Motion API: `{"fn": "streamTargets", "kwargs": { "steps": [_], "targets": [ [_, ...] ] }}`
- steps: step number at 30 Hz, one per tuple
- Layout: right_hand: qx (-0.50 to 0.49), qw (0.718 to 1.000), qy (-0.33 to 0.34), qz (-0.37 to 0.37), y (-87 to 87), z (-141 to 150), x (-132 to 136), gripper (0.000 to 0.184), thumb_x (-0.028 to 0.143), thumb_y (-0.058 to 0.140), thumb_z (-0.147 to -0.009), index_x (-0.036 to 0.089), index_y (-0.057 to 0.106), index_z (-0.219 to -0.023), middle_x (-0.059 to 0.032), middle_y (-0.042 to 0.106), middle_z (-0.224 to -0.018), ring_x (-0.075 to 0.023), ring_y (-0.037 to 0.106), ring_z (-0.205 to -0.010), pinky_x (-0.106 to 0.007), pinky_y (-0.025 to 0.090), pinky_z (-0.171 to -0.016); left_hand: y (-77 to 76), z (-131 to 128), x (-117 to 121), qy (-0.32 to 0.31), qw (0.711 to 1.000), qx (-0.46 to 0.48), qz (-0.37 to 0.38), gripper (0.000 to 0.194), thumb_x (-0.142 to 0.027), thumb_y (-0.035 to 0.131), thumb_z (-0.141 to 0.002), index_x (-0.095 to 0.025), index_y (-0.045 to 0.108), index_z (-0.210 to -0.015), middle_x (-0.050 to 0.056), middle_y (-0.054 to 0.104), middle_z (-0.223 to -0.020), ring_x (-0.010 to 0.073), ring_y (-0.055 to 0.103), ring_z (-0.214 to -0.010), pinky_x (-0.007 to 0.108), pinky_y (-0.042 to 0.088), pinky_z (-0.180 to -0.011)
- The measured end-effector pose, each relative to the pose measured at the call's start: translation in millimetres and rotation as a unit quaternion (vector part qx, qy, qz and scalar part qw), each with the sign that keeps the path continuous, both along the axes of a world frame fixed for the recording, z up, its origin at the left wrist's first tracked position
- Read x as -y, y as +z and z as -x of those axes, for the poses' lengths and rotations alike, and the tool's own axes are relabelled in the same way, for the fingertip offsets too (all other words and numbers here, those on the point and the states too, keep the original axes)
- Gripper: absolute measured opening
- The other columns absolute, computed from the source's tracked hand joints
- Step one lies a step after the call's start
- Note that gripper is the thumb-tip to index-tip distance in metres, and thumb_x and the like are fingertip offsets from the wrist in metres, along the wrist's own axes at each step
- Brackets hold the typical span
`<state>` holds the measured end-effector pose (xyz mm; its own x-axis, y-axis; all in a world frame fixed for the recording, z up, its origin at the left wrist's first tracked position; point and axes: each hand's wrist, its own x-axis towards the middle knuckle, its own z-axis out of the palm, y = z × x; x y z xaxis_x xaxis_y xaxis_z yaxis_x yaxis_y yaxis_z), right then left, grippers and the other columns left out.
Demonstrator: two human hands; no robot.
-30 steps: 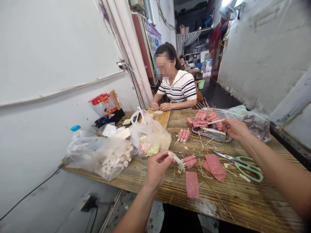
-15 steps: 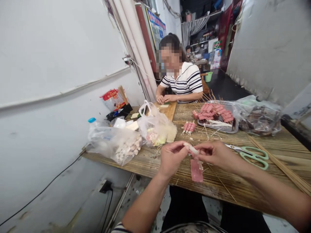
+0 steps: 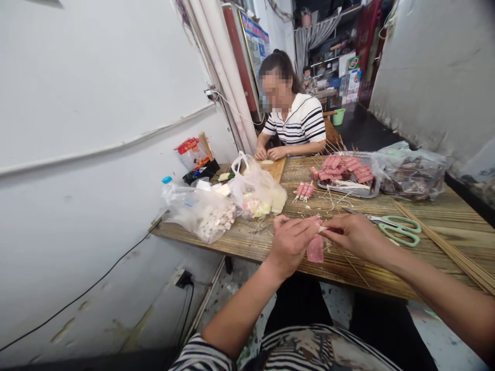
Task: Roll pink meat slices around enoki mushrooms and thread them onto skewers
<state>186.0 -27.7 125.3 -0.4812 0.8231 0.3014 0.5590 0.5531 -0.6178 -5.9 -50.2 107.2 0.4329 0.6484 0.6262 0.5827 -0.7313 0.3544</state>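
My left hand (image 3: 292,245) lies with its fingers together over a small bundle of white enoki mushrooms (image 3: 322,229), whose end pokes out at the fingertips. From the other side, my right hand (image 3: 353,234) pinches that end between thumb and fingers. Below both hands a pink slice of meat (image 3: 315,250) lies flat on the wooden table (image 3: 235,238), partly covered by the left hand. Just beyond them is a short row of pink skewered rolls (image 3: 304,191) with white ends. Green-handled scissors (image 3: 400,230) rest to the right of my right hand.
A tray (image 3: 371,195) of skewered pink rolls stands at the back right beside a bulky plastic bag (image 3: 412,170). Bamboo skewers (image 3: 441,245) lie at the right. Plastic bags of food (image 3: 209,221) are on the left. Opposite, a co-worker's hands (image 3: 270,153) are over a cutting board (image 3: 277,169).
My left hand has turned over and flattened across the mushroom bundle, which was held up between both hands' fingertips. The bundle is now lower and mostly covered. The camera view has shifted slightly.
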Motion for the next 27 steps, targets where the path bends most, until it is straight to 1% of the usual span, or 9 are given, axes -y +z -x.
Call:
{"fn": "streamTargets", "kwargs": {
  "steps": [3,5,7,10,14,17,19,23,27],
  "targets": [
    [-0.093,0.989,0.005,0.117,-0.9,-0.7,3.7,0.025,0.039,0.054,-0.082,0.022,0.071,-0.076,0.0002,0.067,-0.063,-0.0122,0.059,-0.048,-0.023,0.045,-0.048,-7.0,-1.3,-3.2,-0.002,0.999,0.045,0.023,0.022,-0.02,0.051,-0.093,-0.026,0.071,-0.101,0.005,0.074,-0.104,0.0174,0.068,-0.095,0.037,0.037,-0.093],
    [-0.14,0.976,-0.005,0.168,-5.5,0.2,5.1,0.025,0.041,0.057,-0.08,0.02,0.069,-0.073,0.0004,0.066,-0.06,-0.0124,0.06,-0.048,-0.024,0.048,-0.049,-11.0,-2.1,-6.6,-0.009,0.996,0.081,0.045,0.021,-0.02,0.053,-0.092,-0.025,0.071,-0.1,0.005,0.074,-0.104,0.0172,0.069,-0.095,0.036,0.04,-0.093],
    [-0.179,0.963,-0.014,0.202,-12.5,2.3,5.2,0.026,0.044,0.059,-0.079,0.019,0.068,-0.074,0.0004,0.066,-0.059,-0.0127,0.061,-0.05,-0.024,0.051,-0.052,-14.2,-3.2,-10.1,-0.027,0.989,0.121,0.086,0.022,-0.021,0.053,-0.092,-0.025,0.071,-0.102,0.005,0.072,-0.11,0.0177,0.067,-0.103,0.035,0.043,-0.097],
    [-0.225,0.94,-0.018,0.256,-23.4,6.1,3.0,0.031,0.049,0.065,-0.074,0.018,0.067,-0.078,0.0,0.067,-0.06,-0.0135,0.064,-0.054,-0.026,0.054,-0.056,-18.5,-5.5,-14.6,-0.067,0.966,0.172,0.184,0.026,-0.024,0.049,-0.093,-0.021,0.07,-0.108,0.006,0.068,-0.119,0.0186,0.062,-0.114,0.035,0.046,-0.099],
    [-0.288,0.91,-0.037,0.295,-32.9,9.3,-3.0,0.04,0.054,0.075,-0.063,0.017,0.063,-0.073,-0.0025,0.068,-0.061,-0.0155,0.066,-0.057,-0.028,0.056,-0.058,-25.8,-8.2,-20.9,-0.087,0.932,0.232,0.265,0.028,-0.029,0.052,-0.091,-0.017,0.07,-0.11,0.008,0.067,-0.12,0.0214,0.063,-0.113,0.037,0.048,-0.1],
    [-0.32,0.895,-0.043,0.309,-36.5,9.8,-7.3,0.043,0.054,0.077,-0.061,0.016,0.059,-0.07,-0.0049,0.07,-0.065,-0.0167,0.068,-0.061,-0.029,0.058,-0.062,-30.6,-8.3,-25.7,-0.096,0.907,0.268,0.309,0.03,-0.033,0.056,-0.089,-0.018,0.071,-0.109,0.008,0.067,-0.12,0.0223,0.062,-0.114,0.039,0.047,-0.103],
    [-0.326,0.888,-0.043,0.322,-39.0,10.1,-8.6,0.044,0.054,0.078,-0.06,0.016,0.059,-0.07,-0.0054,0.071,-0.066,-0.0174,0.069,-0.063,-0.03,0.058,-0.064,-33.8,-7.0,-28.3,-0.107,0.898,0.275,0.327,0.029,-0.036,0.058,-0.087,-0.019,0.072,-0.107,0.007,0.067,-0.119,0.0228,0.061,-0.115,0.041,0.046,-0.104],
    [-0.34,0.869,-0.059,0.354,-48.2,11.1,-7.3,0.041,0.05,0.081,-0.057,0.016,0.062,-0.071,-0.0054,0.071,-0.067,-0.0176,0.069,-0.064,-0.032,0.059,-0.065,-43.9,-2.4,-32.1,-0.107,0.897,0.286,0.318,0.024,-0.035,0.066,-0.082,-0.02,0.075,-0.098,0.007,0.071,-0.111,0.0236,0.066,-0.108,0.039,0.051,-0.097],
    [-0.354,0.836,-0.067,0.414,-59.6,9.6,-6.1,0.039,0.044,0.084,-0.054,0.016,0.065,-0.075,-0.0053,0.072,-0.075,-0.0168,0.069,-0.07,-0.031,0.059,-0.072,-56.8,2.2,-37.5,-0.076,0.917,0.235,0.314,0.017,-0.028,0.07,-0.078,-0.021,0.076,-0.093,0.007,0.074,-0.101,0.0216,0.07,-0.096,0.036,0.055,-0.09]
  ]
}}
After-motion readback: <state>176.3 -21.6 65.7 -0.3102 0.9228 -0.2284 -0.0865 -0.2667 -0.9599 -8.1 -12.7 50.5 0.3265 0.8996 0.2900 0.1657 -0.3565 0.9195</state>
